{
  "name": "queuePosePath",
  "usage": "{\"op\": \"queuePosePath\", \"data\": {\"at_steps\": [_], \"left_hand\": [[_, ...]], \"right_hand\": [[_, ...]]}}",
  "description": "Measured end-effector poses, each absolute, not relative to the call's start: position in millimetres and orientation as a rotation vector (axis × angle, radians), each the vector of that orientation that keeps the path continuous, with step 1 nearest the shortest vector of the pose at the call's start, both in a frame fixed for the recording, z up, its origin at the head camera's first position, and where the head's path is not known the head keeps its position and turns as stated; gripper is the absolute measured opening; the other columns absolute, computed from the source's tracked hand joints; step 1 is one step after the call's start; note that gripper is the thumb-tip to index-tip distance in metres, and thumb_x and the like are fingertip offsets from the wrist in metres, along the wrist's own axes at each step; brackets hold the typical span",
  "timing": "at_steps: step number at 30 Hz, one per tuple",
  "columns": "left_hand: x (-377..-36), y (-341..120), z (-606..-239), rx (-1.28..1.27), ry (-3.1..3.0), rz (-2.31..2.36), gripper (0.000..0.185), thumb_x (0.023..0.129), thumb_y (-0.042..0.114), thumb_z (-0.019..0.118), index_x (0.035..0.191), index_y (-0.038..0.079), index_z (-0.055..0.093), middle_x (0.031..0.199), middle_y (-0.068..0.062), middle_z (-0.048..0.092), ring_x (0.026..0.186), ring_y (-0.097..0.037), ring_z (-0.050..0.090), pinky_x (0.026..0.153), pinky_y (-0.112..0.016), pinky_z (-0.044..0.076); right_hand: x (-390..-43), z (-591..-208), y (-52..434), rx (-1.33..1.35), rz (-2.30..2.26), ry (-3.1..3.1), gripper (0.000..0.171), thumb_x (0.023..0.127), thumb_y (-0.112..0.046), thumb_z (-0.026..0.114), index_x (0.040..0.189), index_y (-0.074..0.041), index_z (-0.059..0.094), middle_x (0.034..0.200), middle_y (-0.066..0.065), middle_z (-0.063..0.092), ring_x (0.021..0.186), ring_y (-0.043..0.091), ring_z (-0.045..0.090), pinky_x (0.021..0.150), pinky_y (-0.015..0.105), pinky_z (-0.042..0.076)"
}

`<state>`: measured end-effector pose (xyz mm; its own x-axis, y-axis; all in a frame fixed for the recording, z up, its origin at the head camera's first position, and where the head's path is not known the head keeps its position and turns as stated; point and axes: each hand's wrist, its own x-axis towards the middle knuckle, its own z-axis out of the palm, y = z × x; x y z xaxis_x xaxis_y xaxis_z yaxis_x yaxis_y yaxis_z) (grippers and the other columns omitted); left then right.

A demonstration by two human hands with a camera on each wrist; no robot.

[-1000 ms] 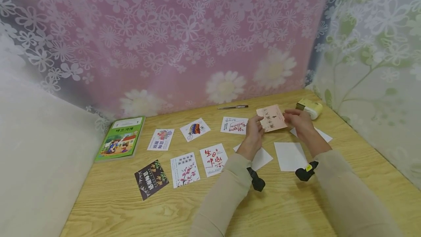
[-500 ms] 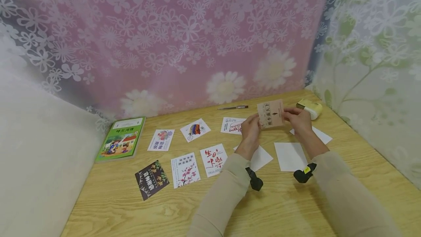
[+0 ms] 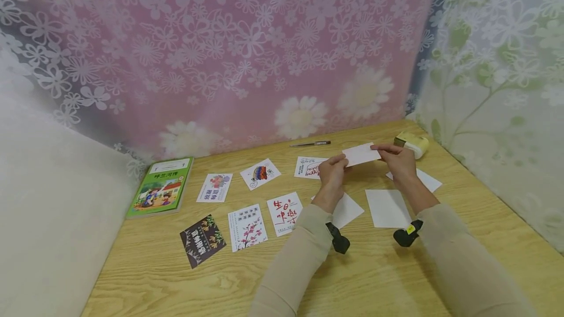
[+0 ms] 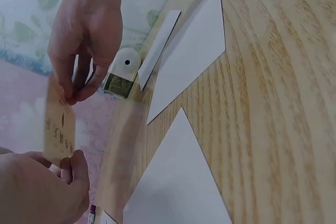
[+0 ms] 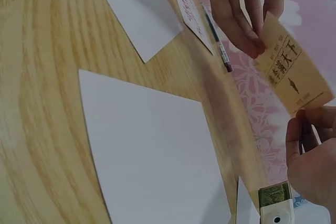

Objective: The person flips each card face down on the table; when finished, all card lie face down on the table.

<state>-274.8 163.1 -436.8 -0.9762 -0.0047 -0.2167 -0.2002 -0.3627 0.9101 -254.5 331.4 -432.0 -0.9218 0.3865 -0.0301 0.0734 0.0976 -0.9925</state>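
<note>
- Left hand [image 3: 332, 175]: a small peach card [image 3: 361, 154] is pinched by its left end between thumb and fingers.
- Right hand [image 3: 398, 163]: the same card is pinched near its right end, so that it is held up between both hands, tilted and apart from the table [image 3: 365, 278]. Its pale blank face is shown to the head view; dark characters and a small dark mark are seen on its other face in both wrist views.
- Just left of the left hand, a card with red lettering [image 3: 306, 167] is partly covered.
- Nearer the body, a blank card [image 3: 350, 212] is partly hidden by the left wrist, and a second white card [image 3: 387, 208] is laid between the wrists.
- Beside the right wrist, a third white card [image 3: 427, 180] is partly hidden.
- Just beyond the right hand, a yellow-and-white block [image 3: 417, 146] is placed.
- Beyond the left hand, a pen [image 3: 310, 144] is laid.
- Farther left of the left hand, a red-character card [image 3: 284, 214], a blossom card [image 3: 247, 228] and a dark card [image 3: 202, 241] are spread.
- Farthest left, a green book [image 3: 162, 185] is seen.
</note>
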Motion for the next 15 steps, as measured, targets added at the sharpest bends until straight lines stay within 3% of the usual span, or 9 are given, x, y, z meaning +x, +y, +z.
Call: {"op": "queuePosePath", "data": {"at_steps": [4, 6, 10, 15], "left_hand": [[-273.2, 162.0, -436.4, -0.283, 1.839, 2.415, 0.035, 0.084, -0.012, 0.069, 0.115, 0.002, 0.076, 0.104, -0.009, 0.075, 0.081, -0.011, 0.063, 0.091, -0.041, 0.060], [-272.8, 161.8, -436.5, -0.278, 1.859, 2.413, 0.040, 0.082, -0.014, 0.069, 0.119, 0.003, 0.074, 0.102, -0.011, 0.076, 0.077, -0.011, 0.062, 0.089, -0.043, 0.061], [-273.6, 161.5, -436.0, -0.258, 1.920, 2.422, 0.039, 0.080, -0.016, 0.069, 0.116, 0.000, 0.074, 0.101, -0.014, 0.077, 0.079, -0.012, 0.066, 0.076, -0.030, 0.061], [-277.6, 160.8, -436.5, -0.214, 2.079, 2.338, 0.033, 0.080, -0.016, 0.071, 0.107, 0.001, 0.079, 0.098, -0.013, 0.077, 0.083, -0.013, 0.067, 0.063, -0.018, 0.052]], "right_hand": [[-255.6, -432.6, 330.6, -0.514, 1.920, -2.130, 0.032, 0.107, -0.020, 0.058, 0.133, -0.005, 0.071, 0.120, -0.013, 0.068, 0.103, 0.004, 0.060, 0.096, 0.024, 0.049], [-255.5, -432.6, 330.7, -0.512, 1.909, -2.144, 0.033, 0.107, -0.019, 0.059, 0.133, -0.003, 0.070, 0.115, -0.013, 0.068, 0.101, 0.006, 0.061, 0.092, 0.022, 0.049], [-254.3, -432.5, 329.3, -0.477, 1.848, -2.195, 0.034, 0.104, -0.015, 0.064, 0.134, -0.001, 0.068, 0.107, -0.014, 0.067, 0.094, 0.007, 0.061, 0.080, 0.016, 0.054], [-253.3, -435.5, 326.8, -0.484, 1.776, -2.237, 0.037, 0.102, -0.006, 0.065, 0.137, 0.003, 0.062, 0.111, -0.002, 0.065, 0.088, 0.003, 0.061, 0.073, 0.013, 0.056]]}}
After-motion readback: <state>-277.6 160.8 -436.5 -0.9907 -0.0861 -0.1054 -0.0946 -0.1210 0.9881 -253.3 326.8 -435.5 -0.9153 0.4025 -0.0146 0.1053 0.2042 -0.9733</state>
